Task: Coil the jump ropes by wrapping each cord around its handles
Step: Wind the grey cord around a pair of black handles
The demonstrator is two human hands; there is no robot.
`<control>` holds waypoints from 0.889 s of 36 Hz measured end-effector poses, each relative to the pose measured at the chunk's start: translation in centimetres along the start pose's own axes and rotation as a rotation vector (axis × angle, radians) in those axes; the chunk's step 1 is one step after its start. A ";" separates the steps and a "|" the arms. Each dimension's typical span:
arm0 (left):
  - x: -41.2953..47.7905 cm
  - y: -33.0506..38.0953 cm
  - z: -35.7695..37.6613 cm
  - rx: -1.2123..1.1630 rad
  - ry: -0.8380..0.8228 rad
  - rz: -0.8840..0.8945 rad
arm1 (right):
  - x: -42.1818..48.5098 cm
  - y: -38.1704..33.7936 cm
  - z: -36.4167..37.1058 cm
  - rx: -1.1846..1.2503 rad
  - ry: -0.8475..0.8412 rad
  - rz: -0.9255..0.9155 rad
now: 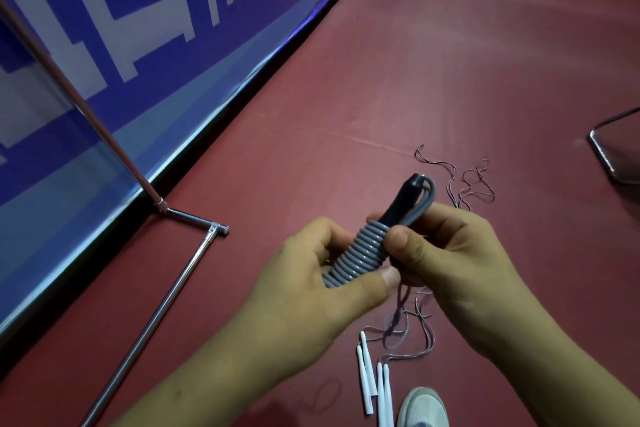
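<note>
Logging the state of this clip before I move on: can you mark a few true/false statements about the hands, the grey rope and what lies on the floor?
1. Both hands hold the grey rope. True: the left hand grips the coiled grey cord and the right hand pinches it higher up.
2. The grey cord trails loose across the floor. False: it is wound in tight turns round the black handles.
3. White handles lie on the floor beside a shoe. True.
4. The thin cords are wrapped round the white handles. False: they lie loose on the floor.
</note>
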State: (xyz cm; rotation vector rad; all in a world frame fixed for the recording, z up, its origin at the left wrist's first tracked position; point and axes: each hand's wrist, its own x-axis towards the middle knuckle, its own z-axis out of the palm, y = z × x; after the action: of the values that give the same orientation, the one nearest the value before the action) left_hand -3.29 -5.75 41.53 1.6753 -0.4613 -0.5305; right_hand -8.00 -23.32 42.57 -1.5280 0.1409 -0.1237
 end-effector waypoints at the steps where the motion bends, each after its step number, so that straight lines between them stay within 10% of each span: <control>1: 0.0 0.0 0.0 0.022 0.006 0.032 | 0.0 -0.1 0.0 -0.030 0.016 0.000; 32: 0.1 0.2 0.3 -0.570 -0.155 -0.218 | 0.0 -0.7 -0.5 -0.033 -0.147 -0.078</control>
State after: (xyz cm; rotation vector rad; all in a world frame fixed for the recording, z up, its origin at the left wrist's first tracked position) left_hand -3.42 -6.10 41.69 1.1433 -0.2067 -0.8667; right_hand -8.03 -23.82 43.23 -1.5698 -0.0338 -0.0712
